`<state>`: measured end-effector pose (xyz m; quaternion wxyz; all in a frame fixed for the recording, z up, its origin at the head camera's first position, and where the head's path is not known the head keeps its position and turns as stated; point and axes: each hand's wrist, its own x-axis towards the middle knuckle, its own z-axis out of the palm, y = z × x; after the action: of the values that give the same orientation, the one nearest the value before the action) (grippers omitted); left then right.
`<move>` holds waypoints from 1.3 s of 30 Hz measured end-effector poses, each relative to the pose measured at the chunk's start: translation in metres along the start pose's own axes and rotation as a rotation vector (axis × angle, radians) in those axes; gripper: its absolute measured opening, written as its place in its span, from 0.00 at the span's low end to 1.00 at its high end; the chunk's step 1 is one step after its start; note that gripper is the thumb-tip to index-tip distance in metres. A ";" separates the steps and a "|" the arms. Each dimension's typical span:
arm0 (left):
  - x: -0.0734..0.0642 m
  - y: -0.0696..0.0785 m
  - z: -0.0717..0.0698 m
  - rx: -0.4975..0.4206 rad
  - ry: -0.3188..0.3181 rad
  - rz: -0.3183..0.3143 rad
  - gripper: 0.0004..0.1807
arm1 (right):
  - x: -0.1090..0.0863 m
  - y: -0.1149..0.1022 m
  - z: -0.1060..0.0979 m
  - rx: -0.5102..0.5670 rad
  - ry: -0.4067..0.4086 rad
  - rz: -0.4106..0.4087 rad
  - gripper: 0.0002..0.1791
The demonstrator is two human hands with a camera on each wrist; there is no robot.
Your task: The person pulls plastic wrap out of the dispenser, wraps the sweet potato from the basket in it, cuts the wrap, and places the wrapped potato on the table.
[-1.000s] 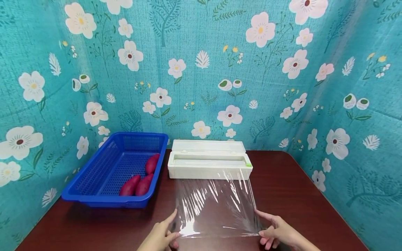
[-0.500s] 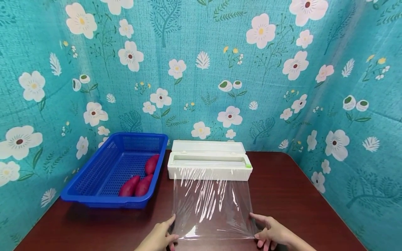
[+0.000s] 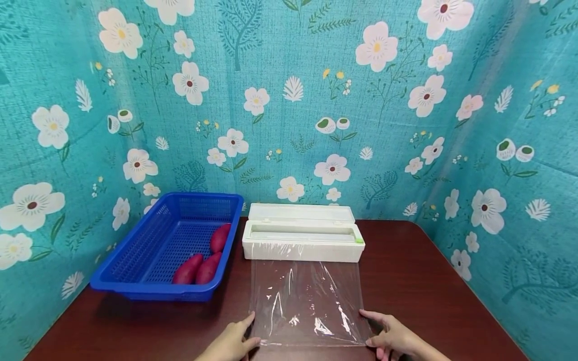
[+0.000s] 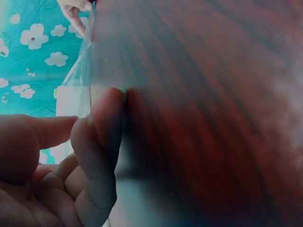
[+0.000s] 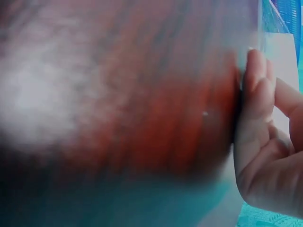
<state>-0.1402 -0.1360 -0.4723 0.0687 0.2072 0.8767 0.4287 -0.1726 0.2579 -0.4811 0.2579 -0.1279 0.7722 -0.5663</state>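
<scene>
A clear sheet of cling film (image 3: 307,301) stretches toward me from a white dispenser box (image 3: 302,252), whose lid stands raised at the back. My left hand (image 3: 232,341) pinches the sheet's near left corner between thumb and fingers, with the index finger extended along the left edge. At the near right corner, my right hand (image 3: 395,337) pinches the film the same way. In the left wrist view, the thumb and fingertips of the left hand (image 4: 90,156) meet at the film's edge. The right hand (image 5: 270,137) shows at the right of its wrist view; its exact grip is partly hidden.
A blue plastic basket (image 3: 153,287) stands on the left of the dark red-brown table (image 3: 406,271). In it lie red-skinned sweet potatoes (image 3: 209,268). A green slider (image 3: 358,240) sits at the box's right end. Teal floral cloth (image 3: 289,115) surrounds the table.
My right hand has shifted slightly left and the film's near edge a little closer to me. The sheet now hangs against the box front with different creases. The box and basket stay put.
</scene>
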 end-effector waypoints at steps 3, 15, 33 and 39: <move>0.000 -0.001 -0.002 0.007 -0.007 -0.012 0.34 | 0.000 0.001 0.001 0.002 0.019 -0.012 0.41; -0.005 -0.005 -0.005 -0.081 -0.006 -0.016 0.35 | -0.001 -0.003 0.004 0.007 0.045 0.026 0.42; 0.010 0.050 -0.057 0.000 0.170 0.195 0.09 | -0.001 0.004 0.004 0.000 0.047 0.005 0.42; 0.023 0.074 -0.088 -0.038 0.165 0.171 0.11 | -0.001 0.005 0.002 -0.001 0.045 0.019 0.43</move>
<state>-0.1649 -0.1499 -0.3582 -0.0365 0.2440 0.8503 0.4650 -0.1704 0.2582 -0.4865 0.2461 -0.1080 0.7793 -0.5661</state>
